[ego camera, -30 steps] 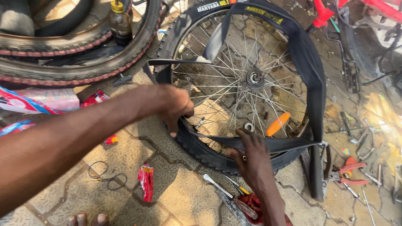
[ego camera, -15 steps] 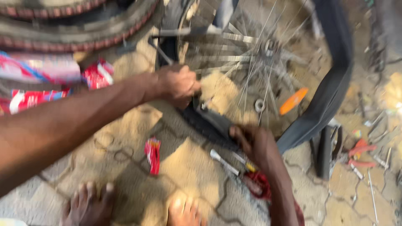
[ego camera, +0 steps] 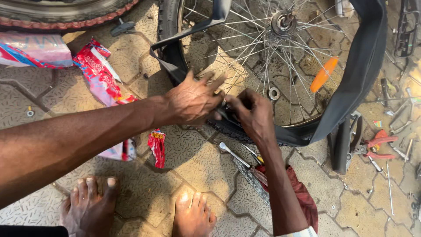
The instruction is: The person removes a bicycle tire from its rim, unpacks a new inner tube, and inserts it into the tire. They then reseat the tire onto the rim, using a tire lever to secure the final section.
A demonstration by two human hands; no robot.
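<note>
Bicycle wheel [ego camera: 280, 52] lies flat on the paved floor [ego camera: 131, 184], its spokes fanning out from the hub [ego camera: 283, 19], with an orange reflector [ego camera: 323, 73] clipped among them. Both hands meet at the near edge of the wheel, where the black tyre [ego camera: 169, 48] and the loose black inner tube [ego camera: 364, 66] come together. The left hand [ego camera: 193, 101] rests on the tyre's near rim with its fingers spread and pressing down. The right hand [ego camera: 252, 114] sits just beside it, touching it, fingers curled and pinching the black rubber at the rim; whether that is tube or tyre edge I cannot tell. The tube loops away from the hands around the wheel's right side. Just behind the right wrist lie metal tyre levers [ego camera: 241, 160] on a dark red cloth [ego camera: 302, 197]. Red pliers [ego camera: 377, 147] lie to the right, red wrappers [ego camera: 98, 72] to the left, and two bare feet [ego camera: 193, 215] stand nearest the camera.
</note>
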